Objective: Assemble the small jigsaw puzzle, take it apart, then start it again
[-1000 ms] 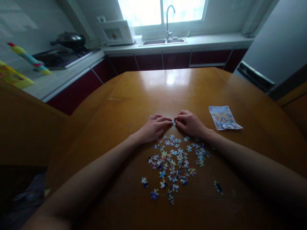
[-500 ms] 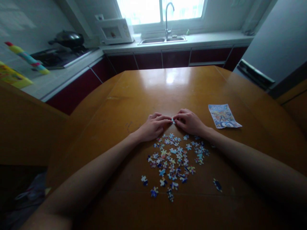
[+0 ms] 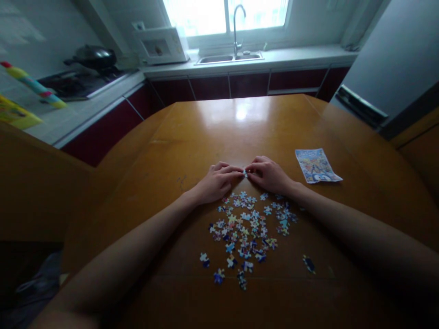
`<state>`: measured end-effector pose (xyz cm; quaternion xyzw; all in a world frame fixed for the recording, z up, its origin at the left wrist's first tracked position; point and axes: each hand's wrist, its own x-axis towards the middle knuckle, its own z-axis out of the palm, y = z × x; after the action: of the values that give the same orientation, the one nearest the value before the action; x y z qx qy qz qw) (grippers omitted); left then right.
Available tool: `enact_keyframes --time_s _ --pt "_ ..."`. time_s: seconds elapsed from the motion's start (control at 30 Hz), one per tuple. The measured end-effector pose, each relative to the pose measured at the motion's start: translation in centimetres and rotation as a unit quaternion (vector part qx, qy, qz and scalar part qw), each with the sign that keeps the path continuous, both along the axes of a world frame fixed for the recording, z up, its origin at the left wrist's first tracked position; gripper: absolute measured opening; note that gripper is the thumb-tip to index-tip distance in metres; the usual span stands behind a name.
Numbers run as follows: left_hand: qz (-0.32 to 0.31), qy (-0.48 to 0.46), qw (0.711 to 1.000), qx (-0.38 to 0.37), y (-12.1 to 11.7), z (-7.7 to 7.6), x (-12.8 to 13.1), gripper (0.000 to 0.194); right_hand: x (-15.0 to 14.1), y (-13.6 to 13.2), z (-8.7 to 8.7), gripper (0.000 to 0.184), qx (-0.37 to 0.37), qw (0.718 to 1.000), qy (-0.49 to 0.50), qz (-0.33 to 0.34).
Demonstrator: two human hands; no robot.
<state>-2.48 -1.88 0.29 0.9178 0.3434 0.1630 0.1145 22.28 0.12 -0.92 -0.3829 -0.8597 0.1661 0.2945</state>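
Between the fingertips of both hands sits a small light-blue jigsaw puzzle piece (image 3: 245, 173), low over the table; whether it is one piece or two joined is too small to tell. My left hand (image 3: 218, 182) pinches it from the left, its fingers stretched toward the right. From the other side my right hand (image 3: 268, 175) grips it between thumb and curled fingers. A loose spread of puzzle pieces (image 3: 245, 217) in blue, white, yellow and dark tones lies just below the hands, some of them partly hidden by the right wrist.
A creased printed picture sheet (image 3: 318, 166) lies right of my right hand on the brown wooden table (image 3: 206, 132). One dark piece (image 3: 309, 264) lies apart at the lower right. Beyond the table are a sink (image 3: 219, 59), a microwave (image 3: 161, 45) and a wok (image 3: 94, 57).
The whole view has shifted slightly, so everything appears a little further left. Both hands stay closed around the same small piece, with hardly any movement over the table.
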Motion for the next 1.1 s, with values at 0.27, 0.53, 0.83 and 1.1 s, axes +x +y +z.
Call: enact_keyframes --time_s 0.27,0.53,0.83,1.1 --pt "0.004 -0.007 1.000 -0.002 -0.05 0.13 0.15 0.051 0.08 0.02 0.13 0.011 -0.008 1.000 -0.001 0.003" --pt "-0.002 -0.008 1.000 0.004 0.09 0.03 0.04 0.049 -0.01 -0.11 0.14 0.011 -0.008 1.000 0.002 -0.003" --pt "-0.005 -0.010 1.000 0.001 0.03 0.18 -0.02 0.050 -0.07 -0.05 -0.07 0.015 0.007 1.000 -0.012 -0.006" --pt "-0.001 -0.011 1.000 0.002 0.02 0.21 0.05 0.050 -0.09 0.04 -0.15 0.012 -0.003 1.000 0.001 -0.004"
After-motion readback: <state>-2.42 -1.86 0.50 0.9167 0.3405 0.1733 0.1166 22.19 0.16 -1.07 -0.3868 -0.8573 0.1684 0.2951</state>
